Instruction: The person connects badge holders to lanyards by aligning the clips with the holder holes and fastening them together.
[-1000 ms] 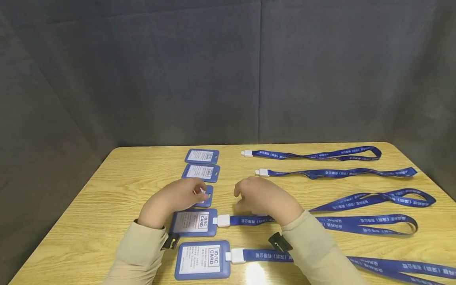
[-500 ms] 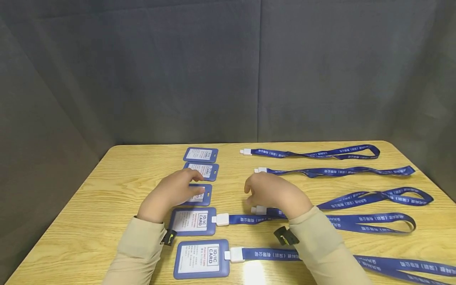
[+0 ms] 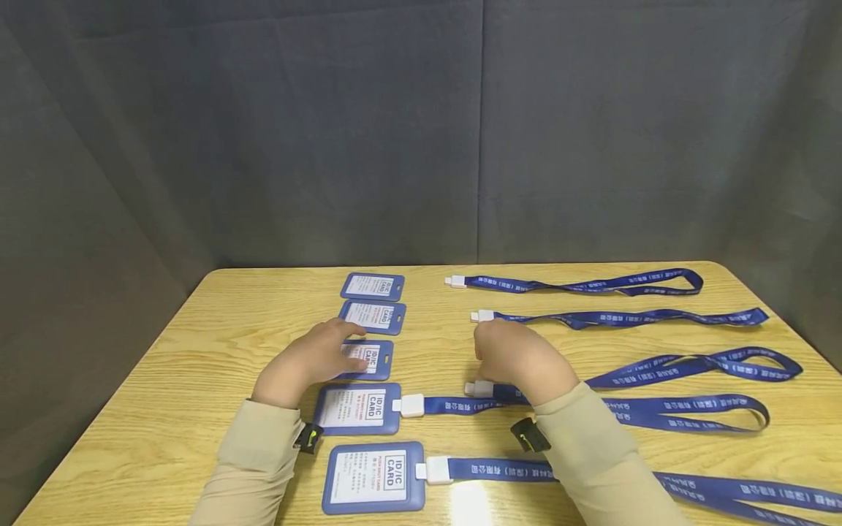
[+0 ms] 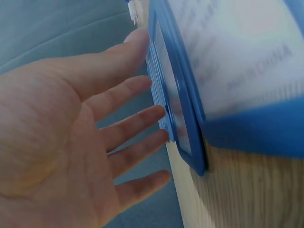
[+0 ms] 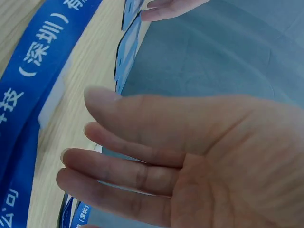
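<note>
My left hand (image 3: 310,361) is at a blue ID card holder (image 3: 378,359), thumb and fingers spread around its left part. In the left wrist view, the fingers (image 4: 135,121) are apart and nothing lies between them; whether they touch the holder, I cannot tell. Over a blue lanyard (image 3: 631,376) hovers my right hand (image 3: 520,359), just above its white clip (image 3: 482,389). The right wrist view shows straight, relaxed fingers (image 5: 123,175) holding nothing. That lanyard's clip and the holder lie apart.
Nearer me, two card holders (image 3: 375,504) (image 3: 355,431) are joined to lanyards by white clips. Behind lie two loose holders (image 3: 371,287) and two lanyards (image 3: 592,285) on the wooden table (image 3: 217,321). A dark curtain (image 3: 329,146) hangs behind.
My right hand has moved right, uncovering the white clip. The left hand has shifted slightly left, showing more of the card holder. Holders and lanyards stay in place.
</note>
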The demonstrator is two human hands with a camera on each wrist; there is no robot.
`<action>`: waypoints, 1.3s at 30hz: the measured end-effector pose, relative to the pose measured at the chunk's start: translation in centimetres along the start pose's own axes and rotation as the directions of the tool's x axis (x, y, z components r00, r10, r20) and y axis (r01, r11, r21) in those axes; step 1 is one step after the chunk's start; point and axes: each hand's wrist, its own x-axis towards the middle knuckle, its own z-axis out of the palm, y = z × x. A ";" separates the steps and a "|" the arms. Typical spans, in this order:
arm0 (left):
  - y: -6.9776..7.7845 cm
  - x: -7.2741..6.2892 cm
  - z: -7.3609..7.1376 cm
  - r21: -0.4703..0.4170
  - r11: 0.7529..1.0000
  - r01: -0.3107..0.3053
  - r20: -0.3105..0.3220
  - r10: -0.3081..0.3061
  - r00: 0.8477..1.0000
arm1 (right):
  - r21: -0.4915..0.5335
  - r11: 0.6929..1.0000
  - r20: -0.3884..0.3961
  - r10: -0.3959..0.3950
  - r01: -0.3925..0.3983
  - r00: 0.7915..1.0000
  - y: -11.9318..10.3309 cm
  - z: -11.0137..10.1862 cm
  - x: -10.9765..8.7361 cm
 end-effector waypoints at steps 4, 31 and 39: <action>-0.4 -0.1 0.0 0.002 1.000 0.002 0.006 -0.002 1.000 | -0.015 1.000 0.013 0.027 -0.027 1.000 -0.3 0.3 0.0; 0.1 -0.3 0.4 -0.004 1.000 -0.006 0.049 0.006 0.999 | -0.123 0.992 -0.061 0.002 -0.009 0.998 -0.5 2.1 0.8; 0.2 -0.3 0.2 0.009 1.000 0.000 0.047 0.000 0.999 | -0.104 0.994 -0.109 -0.052 0.040 0.993 -0.6 2.3 1.8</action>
